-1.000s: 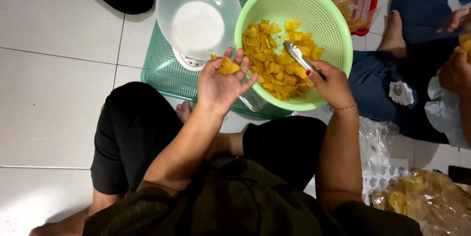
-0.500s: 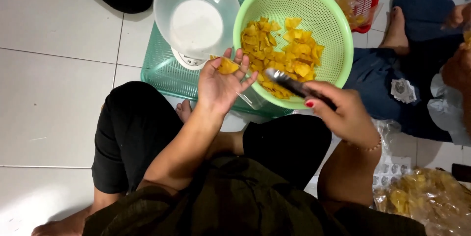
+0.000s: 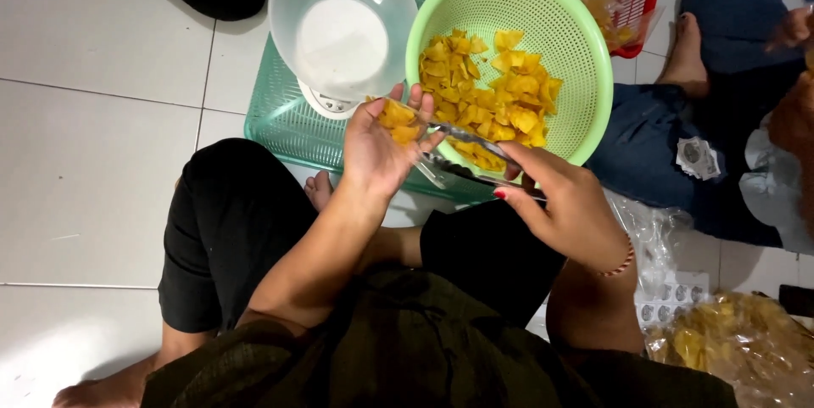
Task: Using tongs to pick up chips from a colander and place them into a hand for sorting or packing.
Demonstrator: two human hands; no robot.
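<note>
Since half a second ago the metal tongs (image 3: 462,147) have swung out of the green colander (image 3: 585,60) to meet the left hand (image 3: 381,149) at frame centre; left palm up, fingers loosely spread, cupping yellow chips (image 3: 398,120); right hand (image 3: 564,204), right of centre, closed around the tongs' handle end; more chips lie in the colander, upper centre; clear bowl (image 3: 292,1) at upper left on a teal basket (image 3: 280,124)
</note>
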